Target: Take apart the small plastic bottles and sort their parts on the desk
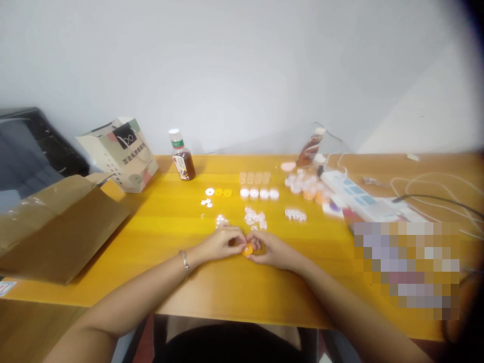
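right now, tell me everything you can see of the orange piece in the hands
The orange piece looks small, roundish and smooth, like plastic. A pale spot may be glare; blur hides finer parts and tilt. The left hand and right hand hold it between their fingers, partly covering it, on or above the table.

The yellow-brown table (212, 297) carries a cardboard box (68, 242) at nine o'clock, a paper bag (132, 161) at ten, a bottle (185, 164) at eleven, small white discs (254, 193) around twelve, another bottle (309, 150) at one, and a white block with blue patches (353, 195) at two.
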`<state>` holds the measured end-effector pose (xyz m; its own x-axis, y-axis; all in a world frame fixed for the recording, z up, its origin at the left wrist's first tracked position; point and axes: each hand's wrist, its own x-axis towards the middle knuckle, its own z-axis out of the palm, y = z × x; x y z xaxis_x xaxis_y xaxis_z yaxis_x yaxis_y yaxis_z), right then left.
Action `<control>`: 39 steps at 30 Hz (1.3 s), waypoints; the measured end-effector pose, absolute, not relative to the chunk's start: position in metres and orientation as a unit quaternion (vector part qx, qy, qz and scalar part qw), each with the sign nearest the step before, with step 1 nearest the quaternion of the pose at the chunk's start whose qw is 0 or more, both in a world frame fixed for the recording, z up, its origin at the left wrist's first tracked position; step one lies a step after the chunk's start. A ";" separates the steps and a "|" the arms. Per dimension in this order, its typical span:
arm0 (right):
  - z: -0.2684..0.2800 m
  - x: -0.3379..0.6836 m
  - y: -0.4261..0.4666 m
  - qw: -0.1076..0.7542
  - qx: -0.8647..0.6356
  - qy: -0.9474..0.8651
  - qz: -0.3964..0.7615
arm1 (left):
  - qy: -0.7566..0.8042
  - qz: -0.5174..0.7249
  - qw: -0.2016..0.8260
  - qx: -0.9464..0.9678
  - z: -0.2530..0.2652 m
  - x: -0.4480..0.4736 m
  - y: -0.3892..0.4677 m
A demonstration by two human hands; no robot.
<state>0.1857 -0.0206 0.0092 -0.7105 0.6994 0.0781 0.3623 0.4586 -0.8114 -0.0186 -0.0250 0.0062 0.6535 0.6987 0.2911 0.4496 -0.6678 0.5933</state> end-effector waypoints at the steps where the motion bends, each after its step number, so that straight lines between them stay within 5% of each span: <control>1: 0.010 0.186 -0.021 0.203 -0.322 -0.828 0.410 | 0.340 0.273 0.286 0.853 0.006 -0.019 -0.024; 6: 0.010 0.187 -0.021 0.198 -0.332 -0.826 0.411 | 0.374 0.333 0.391 0.772 0.007 -0.021 -0.021; 16: 0.014 0.186 -0.023 0.192 -0.347 -0.820 0.413 | 0.483 0.390 0.307 0.721 0.043 -0.072 0.006; 26: 0.012 0.186 -0.023 0.187 -0.343 -0.828 0.403 | 0.560 0.161 0.280 0.763 0.040 -0.120 0.026; 39: 0.013 0.186 -0.023 0.184 -0.341 -0.831 0.399 | 0.618 0.088 0.169 0.763 0.043 -0.111 0.025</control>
